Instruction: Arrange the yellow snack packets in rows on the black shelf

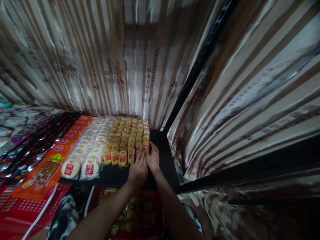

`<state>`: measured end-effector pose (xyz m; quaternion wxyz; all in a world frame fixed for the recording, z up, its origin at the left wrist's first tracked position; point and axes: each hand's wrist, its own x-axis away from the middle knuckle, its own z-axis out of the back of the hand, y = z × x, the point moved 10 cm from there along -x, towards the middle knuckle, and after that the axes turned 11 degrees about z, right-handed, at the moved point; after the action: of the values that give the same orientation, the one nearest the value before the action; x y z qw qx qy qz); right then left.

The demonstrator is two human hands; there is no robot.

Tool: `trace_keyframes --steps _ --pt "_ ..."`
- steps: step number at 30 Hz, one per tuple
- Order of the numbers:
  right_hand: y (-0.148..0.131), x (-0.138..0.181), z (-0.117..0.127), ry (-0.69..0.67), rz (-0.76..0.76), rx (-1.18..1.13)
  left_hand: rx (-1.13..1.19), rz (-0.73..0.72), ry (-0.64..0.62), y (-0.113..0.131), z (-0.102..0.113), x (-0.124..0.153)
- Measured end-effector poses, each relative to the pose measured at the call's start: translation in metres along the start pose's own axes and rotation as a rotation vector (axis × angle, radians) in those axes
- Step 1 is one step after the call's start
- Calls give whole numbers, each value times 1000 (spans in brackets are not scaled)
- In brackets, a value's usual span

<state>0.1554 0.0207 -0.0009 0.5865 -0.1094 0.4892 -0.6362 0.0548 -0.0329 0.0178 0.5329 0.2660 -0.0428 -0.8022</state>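
Observation:
Both my hands rest on a black shelf (162, 156) at the front of rows of small yellow snack packets (128, 136). My left hand (137, 171) lies flat with fingers stretched toward the nearest yellow packets, its fingertips touching them. My right hand (152, 156) sits just right of it, fingers bent down onto the frontmost packet (145, 144) of the rightmost row. The two hands touch each other. Whether the right fingers actually grip the packet is hidden.
Left of the yellow rows lie rows of round white packets with red labels (86, 156), then orange packets (53, 160) and dark shiny packets (32, 146). Striped wrapping (105, 60) hangs behind and to the right. A black post (197, 63) bounds the shelf's right side. More goods lie on a lower shelf (125, 213).

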Motion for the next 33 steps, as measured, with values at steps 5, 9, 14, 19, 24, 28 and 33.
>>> trace_keyframes --steps 5,9,14,19,24,28,33 --pt "0 7 3 20 5 66 -20 -16 -3 1 0 1" --pt "3 6 -1 -27 -7 60 -18 -28 -1 2 1 1" --pt "5 6 7 57 -2 -31 13 -31 -8 3 -1 1" --pt "3 12 14 60 -19 -16 58 -70 -26 4 2 2" --pt "-6 28 29 65 -44 -53 156 -91 -43 9 12 11" --pt "-22 53 35 61 -63 -161 299 -77 -92 10 20 45" --pt "-58 107 29 -37 -39 -320 465 -75 -219 -5 23 120"
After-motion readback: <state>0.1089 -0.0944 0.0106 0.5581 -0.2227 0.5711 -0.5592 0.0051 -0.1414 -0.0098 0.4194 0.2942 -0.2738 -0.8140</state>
